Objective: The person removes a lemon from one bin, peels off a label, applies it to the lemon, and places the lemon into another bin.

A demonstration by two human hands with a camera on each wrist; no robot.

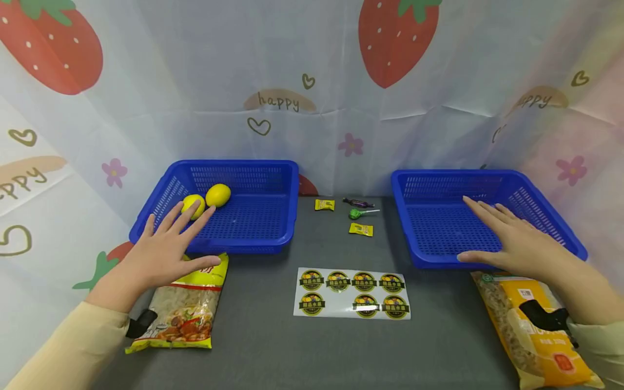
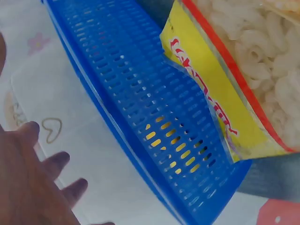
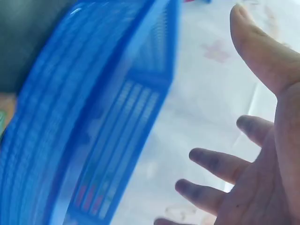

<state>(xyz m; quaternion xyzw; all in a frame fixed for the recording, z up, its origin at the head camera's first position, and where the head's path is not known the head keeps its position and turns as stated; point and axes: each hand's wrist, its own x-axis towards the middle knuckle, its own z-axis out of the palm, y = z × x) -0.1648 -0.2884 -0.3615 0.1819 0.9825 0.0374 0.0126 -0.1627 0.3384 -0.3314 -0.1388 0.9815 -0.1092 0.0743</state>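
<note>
My left hand (image 1: 163,252) hovers with fingers spread above the near side of the left blue basket (image 1: 258,238), holding nothing. Two yellow lemons (image 1: 218,195) lie in that basket, one partly hidden behind the fingers. Below the left palm is a bag of pasta (image 1: 187,314) with a yellow top; in the left wrist view its pale curled pieces (image 2: 276,61) show. Over the right blue basket (image 1: 424,233) my right hand (image 1: 512,244) is held with straight, spread fingers and thumb apart, also without anything in it. An orange-and-clear bag (image 1: 536,330) lies beneath the right wrist.
Between the baskets lie two yellow-wrapped candies (image 1: 361,229), a dark-wrapped candy (image 1: 358,203) and a green lollipop (image 1: 356,214). A sheet of round stickers (image 1: 352,294) lies on the grey table (image 1: 302,357), one sticker spot bare. A printed curtain (image 1: 219,70) hangs behind.
</note>
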